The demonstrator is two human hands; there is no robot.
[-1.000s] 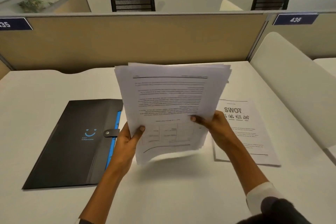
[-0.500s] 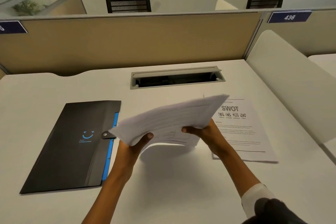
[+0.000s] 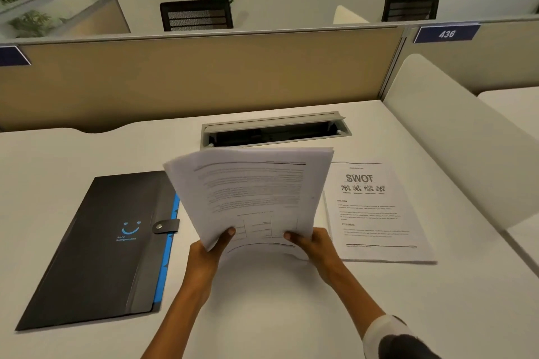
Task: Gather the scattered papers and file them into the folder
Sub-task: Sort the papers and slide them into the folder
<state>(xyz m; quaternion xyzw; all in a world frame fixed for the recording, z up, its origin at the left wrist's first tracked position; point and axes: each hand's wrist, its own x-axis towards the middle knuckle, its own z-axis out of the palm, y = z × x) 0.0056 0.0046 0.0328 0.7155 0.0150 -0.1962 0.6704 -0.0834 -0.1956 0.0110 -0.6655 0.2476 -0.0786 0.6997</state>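
I hold a stack of printed white papers (image 3: 250, 189) tilted upright above the middle of the white desk (image 3: 277, 309). My left hand (image 3: 208, 256) grips its lower left corner, thumb on the front sheet. My right hand (image 3: 313, 248) grips the lower right edge the same way. A black folder (image 3: 96, 251) with a blue smiley logo, a snap tab and a blue inner edge lies closed to the left. One printed sheet headed SWOT (image 3: 376, 210) lies flat on the desk to the right, partly behind the stack.
An open grey cable tray (image 3: 274, 128) is set into the desk behind the papers. A tan partition (image 3: 189, 79) closes the back and a white divider panel (image 3: 455, 137) closes the right side.
The stack was tipped nearly flat half a second ago; now it is raised back up, facing me. Both hands keep their grip. The folder and the SWOT sheet have not moved.
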